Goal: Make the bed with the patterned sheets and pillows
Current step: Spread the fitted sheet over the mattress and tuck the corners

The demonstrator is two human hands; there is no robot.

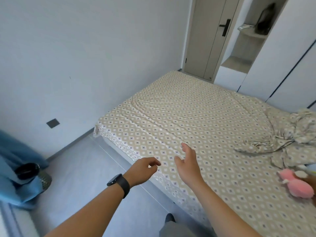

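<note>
The patterned sheet (196, 120) is spread over the bed (109, 142) and fills the middle and right of the frame. It lies mostly flat, with a long ridge of creases running from the upper left corner toward the center. At the right edge of the frame a bundle of matching cloth (290, 139) sits bunched on top of the sheet; whether it is a pillowcase, a cover or a second sheet cannot be told. A pink plush toy (297, 183) lies on the sheet in the lower right.

Both of the person's hands are in the lower center, over the near edge of the bed. The left hand (143, 170), with a dark watch (118, 183) on its wrist, has its fingers loosely curled and holds nothing. The right hand (188, 163) is spread flat with fingers apart, just above the sheet or brushing it, also holding nothing.

The sheet looks thin, light and soft, so it should slide and wrinkle easily and drag nearby cloth along. It probably handles best pinched at the near hanging edge or at the corner in the middle left of the frame, with 2 hands pulling outward to flatten the creases.
</note>
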